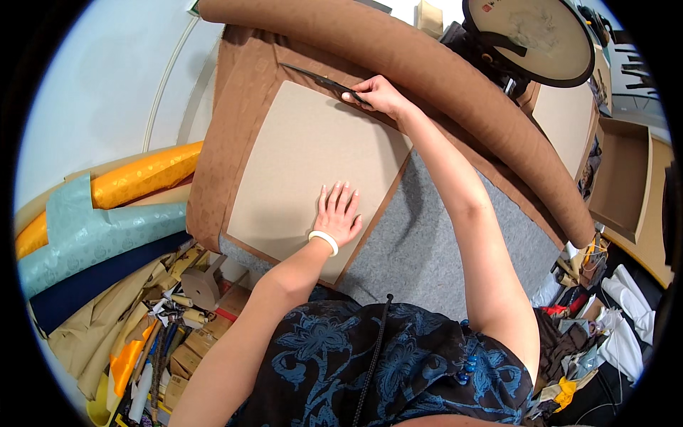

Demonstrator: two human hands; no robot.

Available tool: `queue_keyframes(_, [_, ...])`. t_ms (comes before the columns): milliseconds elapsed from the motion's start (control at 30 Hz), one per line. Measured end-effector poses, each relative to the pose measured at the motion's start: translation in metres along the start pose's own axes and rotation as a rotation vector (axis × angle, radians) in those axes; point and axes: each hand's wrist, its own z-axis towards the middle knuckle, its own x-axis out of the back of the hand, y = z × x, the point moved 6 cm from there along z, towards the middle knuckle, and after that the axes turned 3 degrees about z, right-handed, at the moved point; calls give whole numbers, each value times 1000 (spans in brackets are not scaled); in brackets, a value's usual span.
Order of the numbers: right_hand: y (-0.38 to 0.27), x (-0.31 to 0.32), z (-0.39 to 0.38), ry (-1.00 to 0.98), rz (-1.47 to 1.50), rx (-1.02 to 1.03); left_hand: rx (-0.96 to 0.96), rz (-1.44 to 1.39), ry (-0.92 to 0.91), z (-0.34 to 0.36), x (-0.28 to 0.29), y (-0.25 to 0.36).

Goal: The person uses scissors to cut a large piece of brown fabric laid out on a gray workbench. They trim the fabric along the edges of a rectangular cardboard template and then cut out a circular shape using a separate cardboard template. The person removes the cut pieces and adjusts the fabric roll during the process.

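A beige rectangular board (pixel 306 142) lies on a spread sheet of brown patterned fabric (pixel 213 171). My left hand (pixel 339 212) rests flat on the board's near part, fingers stretched out, with a white bangle at the wrist. At the board's far edge, my right hand (pixel 380 96) grips dark scissors (pixel 319 78). Their long blades point left over the brown fabric, along a strip beyond the board. I cannot tell how far the blades are apart. Brown fabric shows as a narrow margin along the board's sides.
A thick roll of brown fabric (pixel 455 92) arches across the table's far side. Grey felt (pixel 441 235) covers the surface on the right. Rolled coloured materials (pixel 135 178) lean at the left. An open brown box (pixel 622 178) and a round framed fan-like panel (pixel 548 35) stand at the right.
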Motion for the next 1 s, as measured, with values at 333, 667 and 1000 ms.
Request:
queue_keyframes(333, [-44, -10, -68, 284, -425, 113, -3, 1, 8, -2, 2, -2])
queue_keyframes(667, [-12, -138, -162, 575, 455, 40, 285, -814, -48, 8, 48, -54])
queue_keyframes(1000, [-7, -277, -73, 792, 889, 45, 592, -208, 330, 84, 120, -391])
